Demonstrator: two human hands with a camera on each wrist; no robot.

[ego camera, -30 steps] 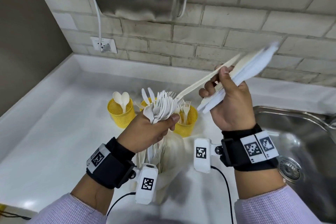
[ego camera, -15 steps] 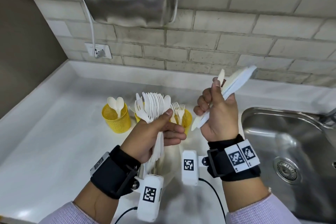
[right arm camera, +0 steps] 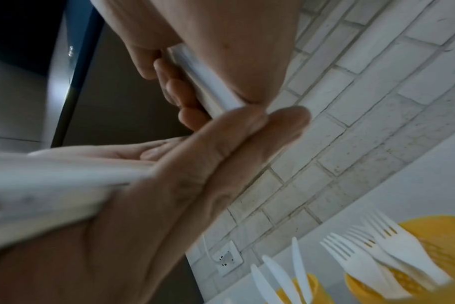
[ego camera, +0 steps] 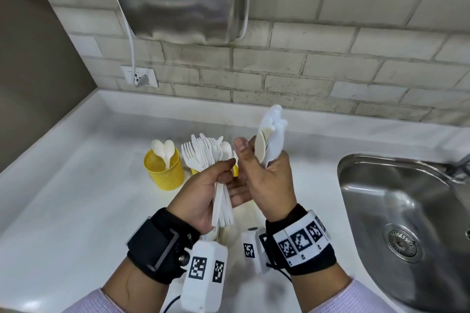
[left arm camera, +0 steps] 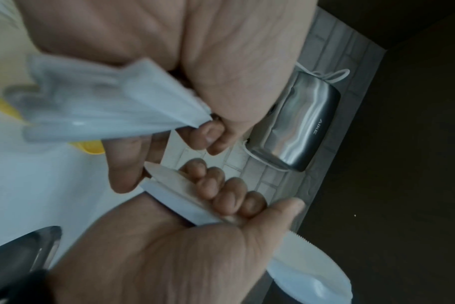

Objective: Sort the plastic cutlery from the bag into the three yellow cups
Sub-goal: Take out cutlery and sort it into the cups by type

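My left hand (ego camera: pixel 211 180) grips a fanned bundle of white plastic forks and spoons (ego camera: pixel 206 152), heads up. Touching it on the right, my right hand (ego camera: pixel 264 178) grips several white knives (ego camera: pixel 269 134), held upright. In the left wrist view the knives (left arm camera: pixel 179 197) cross the right palm, below the blurred bundle (left arm camera: pixel 104 107). A yellow mesh cup (ego camera: pixel 164 173) with two spoons stands behind to the left. The right wrist view shows a cup with knives (right arm camera: pixel 309 286) and a cup with forks (right arm camera: pixel 442 232). The pale bag (ego camera: pixel 226 235) is mostly hidden under my hands.
A steel sink (ego camera: pixel 356 160) is sunk into the white counter (ego camera: pixel 63 198) on the right. A metal hand dryer (ego camera: pixel 178 0) hangs on the brick wall above, with its cord running to a socket (ego camera: pixel 138 76). A dark wall closes the left side.
The right hand swung its knives from slanting right to upright and came in against the left hand. The left bundle rose to upright and now covers two of the cups.
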